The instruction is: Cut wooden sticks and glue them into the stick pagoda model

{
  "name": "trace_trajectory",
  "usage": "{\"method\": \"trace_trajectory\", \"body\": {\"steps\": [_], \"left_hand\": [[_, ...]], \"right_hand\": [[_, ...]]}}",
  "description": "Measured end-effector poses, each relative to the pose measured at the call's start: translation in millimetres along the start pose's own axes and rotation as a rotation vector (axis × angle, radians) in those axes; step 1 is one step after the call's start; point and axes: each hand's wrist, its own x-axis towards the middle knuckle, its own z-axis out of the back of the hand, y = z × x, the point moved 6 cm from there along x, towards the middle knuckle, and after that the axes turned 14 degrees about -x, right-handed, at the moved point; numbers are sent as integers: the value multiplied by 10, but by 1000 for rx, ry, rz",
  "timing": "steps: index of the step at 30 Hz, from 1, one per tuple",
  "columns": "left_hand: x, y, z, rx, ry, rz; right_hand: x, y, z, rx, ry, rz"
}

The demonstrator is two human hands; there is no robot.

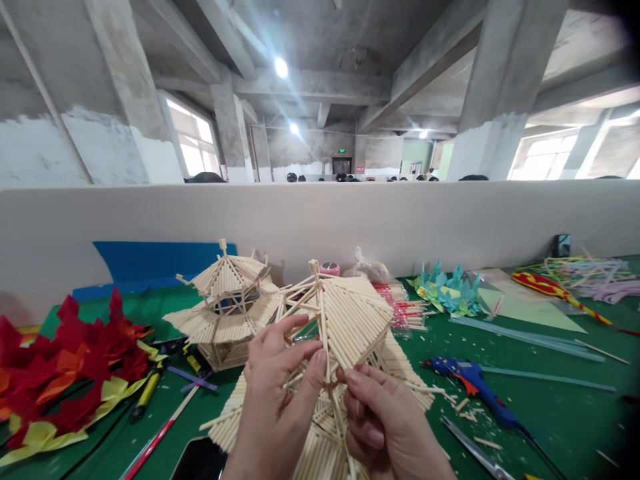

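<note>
Both hands hold a cone-shaped roof made of thin wooden sticks (345, 317), raised above a wider stick roof base (320, 433) lying on the green table (550, 413). My left hand (275, 393) grips the roof's lower left edge, fingers curled onto its ribs. My right hand (385, 420) pinches a stick at the roof's underside. A finished stick pavilion model (225, 307) stands just behind to the left.
Red and yellow paper flowers (60, 373) lie at the left, a blue glue gun (475, 387) and scissors (475, 450) at the right. Teal paper flowers (445, 290), coloured strips (575, 273), a phone (200, 460) and a white partition wall (320, 220) surround the work.
</note>
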Motion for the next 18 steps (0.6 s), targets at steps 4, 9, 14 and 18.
{"method": "trace_trajectory", "body": {"steps": [4,9,14,18], "left_hand": [[-10,3,-5,9,1,-4],[-22,21,-12,1,4,-13],[-23,22,-18,-2,14,-17],[-30,28,-27,1,18,-16]], "right_hand": [[1,2,-8,3,-1,13],[-12,1,-19,14,-16,12],[-1,-13,-33,50,-11,17],[5,-26,-36,64,-10,12]]}}
